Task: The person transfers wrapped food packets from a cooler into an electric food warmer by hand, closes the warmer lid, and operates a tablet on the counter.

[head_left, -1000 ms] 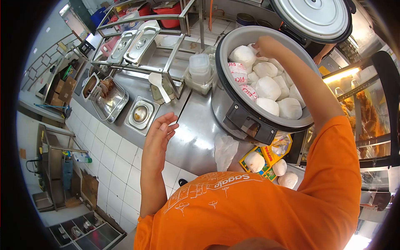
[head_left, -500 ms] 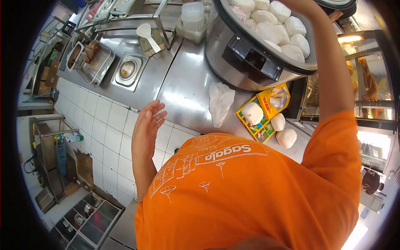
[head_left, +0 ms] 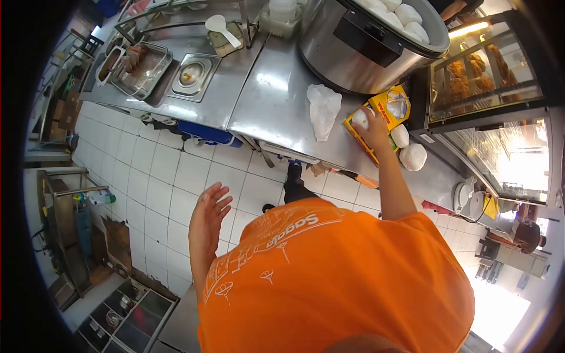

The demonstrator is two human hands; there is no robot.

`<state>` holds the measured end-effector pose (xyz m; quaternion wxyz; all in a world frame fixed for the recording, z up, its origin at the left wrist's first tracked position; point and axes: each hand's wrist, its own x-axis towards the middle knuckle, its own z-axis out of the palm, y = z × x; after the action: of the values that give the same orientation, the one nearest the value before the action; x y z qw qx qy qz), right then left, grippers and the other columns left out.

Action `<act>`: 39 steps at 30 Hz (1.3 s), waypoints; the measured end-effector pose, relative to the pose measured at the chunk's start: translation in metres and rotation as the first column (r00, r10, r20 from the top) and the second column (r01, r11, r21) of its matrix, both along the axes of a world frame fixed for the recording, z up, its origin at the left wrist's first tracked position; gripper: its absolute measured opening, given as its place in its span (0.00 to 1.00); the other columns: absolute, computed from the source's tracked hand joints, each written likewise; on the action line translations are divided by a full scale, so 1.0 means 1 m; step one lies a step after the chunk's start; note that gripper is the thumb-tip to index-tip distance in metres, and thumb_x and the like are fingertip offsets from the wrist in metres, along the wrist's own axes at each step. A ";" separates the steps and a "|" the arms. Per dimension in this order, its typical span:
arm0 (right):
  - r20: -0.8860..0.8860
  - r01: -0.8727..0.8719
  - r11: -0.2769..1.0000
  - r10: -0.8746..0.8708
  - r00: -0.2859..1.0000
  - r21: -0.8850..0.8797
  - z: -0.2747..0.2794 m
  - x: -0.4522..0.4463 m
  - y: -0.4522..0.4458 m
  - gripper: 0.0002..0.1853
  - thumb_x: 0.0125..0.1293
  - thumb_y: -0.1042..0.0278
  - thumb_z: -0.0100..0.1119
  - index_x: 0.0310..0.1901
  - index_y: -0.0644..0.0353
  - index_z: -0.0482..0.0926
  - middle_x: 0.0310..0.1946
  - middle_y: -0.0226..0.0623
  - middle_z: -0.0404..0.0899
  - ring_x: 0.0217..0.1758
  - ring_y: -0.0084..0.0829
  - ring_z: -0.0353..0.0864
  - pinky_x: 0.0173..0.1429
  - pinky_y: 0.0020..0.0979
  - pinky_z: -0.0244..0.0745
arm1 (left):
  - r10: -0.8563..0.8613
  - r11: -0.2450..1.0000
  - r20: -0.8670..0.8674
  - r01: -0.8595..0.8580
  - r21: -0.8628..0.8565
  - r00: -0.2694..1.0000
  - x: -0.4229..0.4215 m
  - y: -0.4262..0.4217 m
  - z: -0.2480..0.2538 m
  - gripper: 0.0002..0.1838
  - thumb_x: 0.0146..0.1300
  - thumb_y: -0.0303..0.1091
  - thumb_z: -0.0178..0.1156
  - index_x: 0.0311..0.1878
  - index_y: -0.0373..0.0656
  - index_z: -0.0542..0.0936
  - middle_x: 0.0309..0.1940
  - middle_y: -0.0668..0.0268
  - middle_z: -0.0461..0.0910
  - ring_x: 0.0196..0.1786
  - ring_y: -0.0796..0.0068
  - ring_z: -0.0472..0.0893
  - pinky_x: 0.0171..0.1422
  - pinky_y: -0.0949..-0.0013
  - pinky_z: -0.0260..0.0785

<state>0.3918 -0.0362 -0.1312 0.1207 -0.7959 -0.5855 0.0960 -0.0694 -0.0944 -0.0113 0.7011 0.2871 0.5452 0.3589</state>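
Note:
My right hand [head_left: 376, 134] has its fingers curled around a round white wrapped bundle [head_left: 360, 120] that rests on a yellow printed box [head_left: 382, 103]. Beside the box are two more white bundles, a smaller one [head_left: 399, 136] close to my wrist and a larger one [head_left: 413, 157] nearer the counter edge. A crumpled white sheet [head_left: 323, 112] lies on the counter to the left of the box. Above them stands a large steel pot [head_left: 347, 56] filled with similar white bundles [head_left: 407, 14]. My left hand [head_left: 209, 215] hangs over the floor, open and holding nothing.
Along the steel counter [head_left: 265, 106] to the left are a white rice paddle [head_left: 222, 29], a small lidded steel pan [head_left: 191, 77] and a rectangular tray [head_left: 141, 70]. A glass display case [head_left: 482, 76] with browned food stands at the right. White floor tiles lie below.
My right hand has come down from the top of the pot to the bundle on the yellow box. The view has shifted, showing more floor. My left hand stays open.

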 end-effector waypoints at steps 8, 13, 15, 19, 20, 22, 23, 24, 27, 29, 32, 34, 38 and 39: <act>0.233 0.122 0.957 -0.186 0.954 0.265 -0.032 -0.044 0.004 0.25 0.65 0.49 0.53 0.63 0.40 0.71 0.71 0.49 0.53 0.73 0.53 0.50 0.73 0.56 0.42 | 0.091 0.995 0.019 -0.090 -0.047 0.996 -0.038 -0.063 -0.002 0.30 0.70 0.53 0.42 0.65 0.39 0.65 0.58 0.56 0.70 0.59 0.63 0.70 0.65 0.60 0.59; 0.032 -0.143 0.945 0.140 0.990 0.295 0.001 -0.060 -0.019 0.18 0.64 0.61 0.53 0.55 0.39 0.80 0.69 0.52 0.56 0.71 0.54 0.55 0.72 0.54 0.46 | 0.120 0.991 0.034 -0.117 -0.069 0.992 -0.043 -0.064 -0.002 0.29 0.70 0.51 0.42 0.65 0.40 0.66 0.58 0.57 0.71 0.59 0.63 0.70 0.64 0.60 0.60; -0.004 -0.012 0.919 0.015 1.000 0.394 -0.004 -0.042 -0.018 0.20 0.64 0.67 0.54 0.57 0.39 0.78 0.67 0.51 0.61 0.68 0.55 0.60 0.70 0.51 0.53 | 0.118 0.992 0.026 -0.116 -0.049 0.993 -0.036 -0.055 0.002 0.28 0.70 0.51 0.42 0.65 0.40 0.66 0.58 0.57 0.70 0.59 0.63 0.70 0.64 0.61 0.60; -0.094 -0.036 0.833 0.105 0.990 0.552 0.031 -0.019 -0.009 0.21 0.57 0.75 0.56 0.54 0.50 0.80 0.58 0.51 0.72 0.57 0.50 0.73 0.61 0.43 0.66 | 0.098 0.995 0.048 -0.098 -0.014 0.994 -0.002 -0.025 0.010 0.28 0.71 0.50 0.41 0.65 0.39 0.65 0.58 0.57 0.70 0.58 0.63 0.70 0.64 0.60 0.60; -0.200 -0.041 0.848 0.172 0.965 0.528 0.046 -0.021 -0.009 0.16 0.62 0.72 0.55 0.52 0.56 0.79 0.50 0.47 0.77 0.53 0.44 0.76 0.58 0.37 0.70 | 0.078 0.997 0.072 -0.077 -0.017 0.994 0.006 -0.017 0.009 0.28 0.71 0.50 0.41 0.65 0.39 0.65 0.58 0.57 0.70 0.58 0.63 0.70 0.65 0.60 0.60; -0.427 -0.058 0.975 0.146 0.892 0.213 0.059 -0.029 -0.004 0.13 0.63 0.68 0.55 0.48 0.59 0.79 0.43 0.45 0.80 0.45 0.42 0.79 0.52 0.36 0.73 | 0.055 0.998 0.113 -0.050 -0.046 0.992 0.019 -0.004 0.001 0.28 0.71 0.49 0.42 0.65 0.39 0.65 0.58 0.57 0.70 0.58 0.63 0.70 0.65 0.60 0.60; -0.527 -0.089 0.995 0.103 0.844 0.053 0.061 -0.037 0.000 0.12 0.64 0.66 0.55 0.46 0.61 0.80 0.39 0.44 0.81 0.41 0.41 0.81 0.49 0.36 0.75 | 0.053 0.997 0.098 -0.047 -0.063 0.994 0.025 0.001 -0.007 0.28 0.71 0.50 0.42 0.65 0.39 0.65 0.58 0.57 0.70 0.59 0.63 0.70 0.65 0.60 0.60; -0.551 -0.139 0.990 0.134 0.824 0.034 0.061 -0.052 0.002 0.12 0.66 0.63 0.53 0.41 0.62 0.80 0.38 0.48 0.80 0.41 0.44 0.80 0.49 0.38 0.73 | 0.056 0.996 0.086 -0.049 -0.079 0.995 0.030 0.005 -0.017 0.28 0.70 0.50 0.43 0.65 0.39 0.65 0.59 0.57 0.70 0.59 0.63 0.70 0.66 0.60 0.60; -0.630 -0.450 0.880 0.265 0.729 -0.151 0.050 -0.107 0.009 0.15 0.67 0.60 0.49 0.40 0.62 0.81 0.38 0.49 0.80 0.43 0.47 0.79 0.50 0.42 0.72 | 0.036 0.990 -0.032 -0.040 -0.136 0.999 0.028 0.008 -0.064 0.32 0.69 0.54 0.45 0.67 0.40 0.62 0.64 0.53 0.65 0.64 0.57 0.66 0.69 0.55 0.55; -0.741 -0.636 0.768 0.381 0.554 -0.081 -0.010 -0.136 0.001 0.16 0.66 0.59 0.49 0.44 0.60 0.80 0.40 0.47 0.81 0.45 0.47 0.79 0.53 0.43 0.71 | 0.024 0.977 -0.166 -0.058 -0.205 0.986 0.019 -0.007 -0.108 0.34 0.67 0.56 0.46 0.69 0.41 0.61 0.66 0.51 0.63 0.67 0.54 0.64 0.71 0.53 0.52; -0.684 -0.844 0.370 0.498 0.533 -0.389 -0.044 -0.159 -0.007 0.17 0.63 0.56 0.54 0.47 0.58 0.79 0.43 0.44 0.81 0.49 0.41 0.79 0.54 0.38 0.73 | 0.025 0.917 -0.363 -0.166 -0.362 0.931 -0.007 -0.054 -0.173 0.34 0.66 0.55 0.47 0.68 0.40 0.62 0.65 0.51 0.65 0.66 0.54 0.66 0.71 0.53 0.54; -0.664 -0.838 0.274 0.515 0.542 -0.472 -0.074 -0.170 -0.009 0.18 0.62 0.56 0.54 0.49 0.58 0.79 0.47 0.45 0.80 0.50 0.41 0.79 0.54 0.38 0.73 | 0.078 0.824 -0.385 -0.277 -0.495 0.920 -0.033 -0.115 -0.237 0.34 0.64 0.54 0.51 0.66 0.38 0.64 0.64 0.51 0.68 0.64 0.55 0.68 0.66 0.54 0.61; -0.557 -0.794 0.223 0.608 0.566 -0.565 -0.145 -0.166 -0.017 0.18 0.61 0.57 0.54 0.48 0.59 0.79 0.47 0.49 0.80 0.50 0.45 0.79 0.54 0.41 0.73 | 0.121 0.689 -0.092 -0.151 -0.708 0.988 -0.071 -0.270 -0.373 0.44 0.58 0.59 0.57 0.70 0.40 0.59 0.59 0.51 0.72 0.62 0.51 0.70 0.59 0.52 0.66; -0.497 -0.767 0.277 0.626 0.601 -0.578 -0.138 -0.164 -0.017 0.18 0.61 0.57 0.53 0.46 0.60 0.79 0.44 0.50 0.81 0.50 0.47 0.79 0.54 0.43 0.73 | 0.054 0.681 -0.123 -0.127 -0.722 0.991 -0.059 -0.290 -0.357 0.45 0.57 0.60 0.58 0.70 0.40 0.58 0.59 0.50 0.71 0.62 0.51 0.70 0.59 0.52 0.66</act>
<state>0.2277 -0.0535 -0.2692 -0.2232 -0.4173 -0.7641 0.4384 -0.1288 -0.3841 -0.3683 0.7130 -0.0257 0.6878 0.1339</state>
